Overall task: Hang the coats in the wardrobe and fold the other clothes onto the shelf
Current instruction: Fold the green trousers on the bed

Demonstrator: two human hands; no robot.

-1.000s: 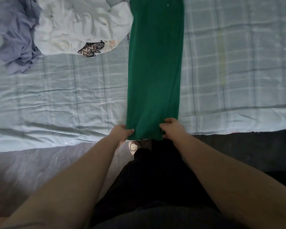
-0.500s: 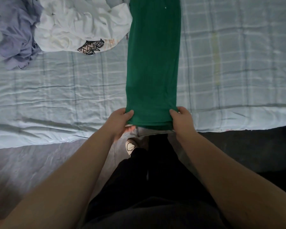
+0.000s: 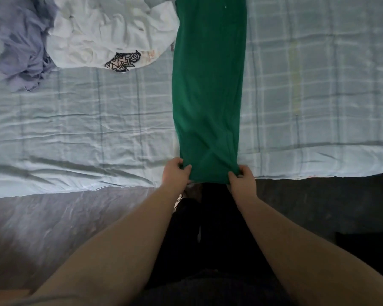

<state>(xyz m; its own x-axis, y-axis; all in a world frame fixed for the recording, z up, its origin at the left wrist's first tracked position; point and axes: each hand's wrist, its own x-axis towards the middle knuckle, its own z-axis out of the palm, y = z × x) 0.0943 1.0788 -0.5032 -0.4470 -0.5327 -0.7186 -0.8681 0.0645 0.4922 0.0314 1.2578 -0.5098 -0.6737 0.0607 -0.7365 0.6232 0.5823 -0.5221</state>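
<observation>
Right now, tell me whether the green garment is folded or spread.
Folded lengthwise: the garment lies as a narrow strip on the bed, near corners pinched by left hand and right hand.

Left forearm (image 3: pixel 124 239) and right forearm (image 3: pixel 296 244) were bare down to the left hand (image 3: pixel 175 174) and right hand (image 3: pixel 241 182), black trousers (image 3: pixel 215 228) showed between them, dark top (image 3: pixel 208 290) at 6 o'clock, white shoe with dark markings (image 3: pixel 178 200) peeked beside the trousers.

- A bed (image 3: pixel 75 129) under a wrinkled, pale blue checked sheet filled the upper half.
- Below the bed's near edge, leftward, lay greyish floor (image 3: pixel 53 228) (dimly lit).
- Below that edge, rightward, lay a dark mat (image 3: pixel 318 206).
</observation>
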